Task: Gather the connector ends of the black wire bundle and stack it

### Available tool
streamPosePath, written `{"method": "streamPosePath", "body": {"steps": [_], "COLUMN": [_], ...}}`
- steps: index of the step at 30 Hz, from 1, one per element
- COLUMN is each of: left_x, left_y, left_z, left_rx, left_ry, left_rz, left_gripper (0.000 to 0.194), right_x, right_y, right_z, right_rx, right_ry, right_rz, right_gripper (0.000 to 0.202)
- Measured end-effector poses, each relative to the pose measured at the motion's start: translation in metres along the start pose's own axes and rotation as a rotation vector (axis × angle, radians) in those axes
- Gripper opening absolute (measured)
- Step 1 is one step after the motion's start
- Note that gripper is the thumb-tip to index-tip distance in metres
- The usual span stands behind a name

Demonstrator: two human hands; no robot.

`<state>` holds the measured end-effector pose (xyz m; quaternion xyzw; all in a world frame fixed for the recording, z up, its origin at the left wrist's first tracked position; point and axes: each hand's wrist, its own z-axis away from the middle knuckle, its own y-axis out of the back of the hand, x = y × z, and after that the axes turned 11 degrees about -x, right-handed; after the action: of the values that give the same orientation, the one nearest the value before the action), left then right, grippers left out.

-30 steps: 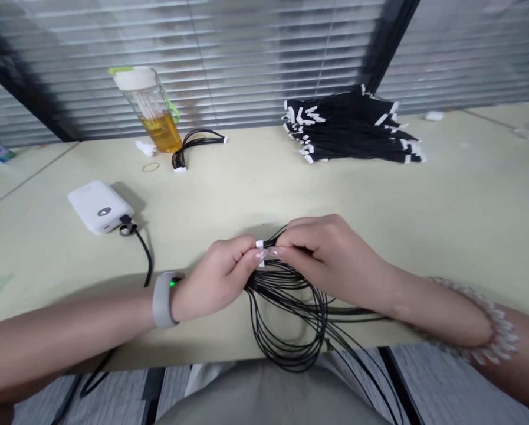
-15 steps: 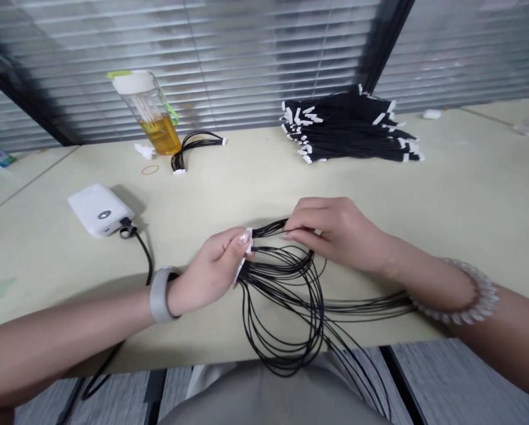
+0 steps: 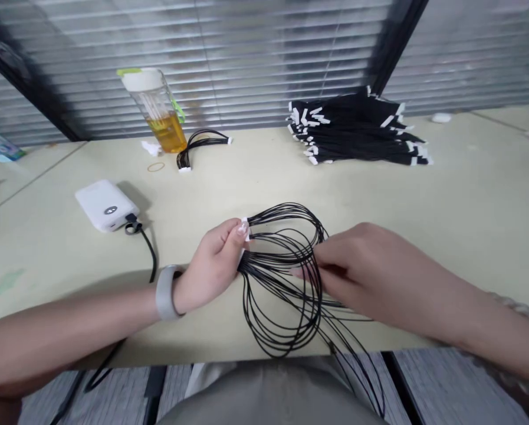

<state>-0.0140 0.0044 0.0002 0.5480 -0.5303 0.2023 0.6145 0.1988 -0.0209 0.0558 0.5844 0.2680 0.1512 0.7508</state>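
Observation:
Near the middle of the table, my left hand (image 3: 217,260) pinches white connectors (image 3: 245,227) at the left end of a bundle of thin black wires (image 3: 286,257). The wires loop out to the right, and some hang over the table's front edge. My right hand (image 3: 350,271) is at the right side of the loops, its thumb and fingers closed around part of the black wires. Its fingertips are partly hidden among the wires.
A bottle of amber liquid (image 3: 167,130) and a small wire harness (image 3: 206,141) stand and lie at the back left. A white power bank (image 3: 105,203) with a black cable is at left. Many black harnesses (image 3: 357,130) are piled back right.
My right hand has moved down and to the right, from the upper wires to the side of the loops. The upper wires now arch in a wide loop. My left hand keeps its grip.

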Motion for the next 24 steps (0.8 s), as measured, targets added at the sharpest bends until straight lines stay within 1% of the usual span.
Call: {"method": "streamPosePath", "body": {"steps": [1,3,9,14,17,21,24], "left_x": [0.000,-0.001,-0.002,-0.004,-0.004,-0.003,-0.003], "left_y": [0.000,0.000,0.000,0.001,0.000,0.000,-0.001], "left_z": [0.000,0.000,0.000,0.002,0.004,0.004,0.003], "left_rx": [0.002,0.002,-0.018,-0.036,-0.041,-0.047,-0.048], "left_ry": [-0.006,-0.013,-0.042,-0.102,-0.127,-0.146,-0.158], "left_rz": [-0.006,-0.008,-0.009,-0.047,-0.074,-0.108,-0.128], "left_gripper": [0.040,0.039,0.037,0.034,0.033,0.031,0.031], "right_x": [0.001,0.002,-0.003,-0.003,-0.001,-0.001,-0.003], "right_y": [-0.001,-0.005,-0.019,-0.030,-0.035,-0.036,-0.037], "right_z": [-0.002,-0.007,-0.018,-0.027,-0.031,-0.035,-0.037], "right_rx": [-0.074,-0.140,-0.136,-0.139,-0.150,-0.187,-0.155], "right_ry": [-0.003,0.018,0.206,0.185,0.203,0.245,0.281], "right_rz": [-0.056,-0.165,-0.567,-0.875,-0.914,-0.892,-0.840], "right_gripper": [0.032,0.030,0.029,0.027,0.022,0.024,0.025]}}
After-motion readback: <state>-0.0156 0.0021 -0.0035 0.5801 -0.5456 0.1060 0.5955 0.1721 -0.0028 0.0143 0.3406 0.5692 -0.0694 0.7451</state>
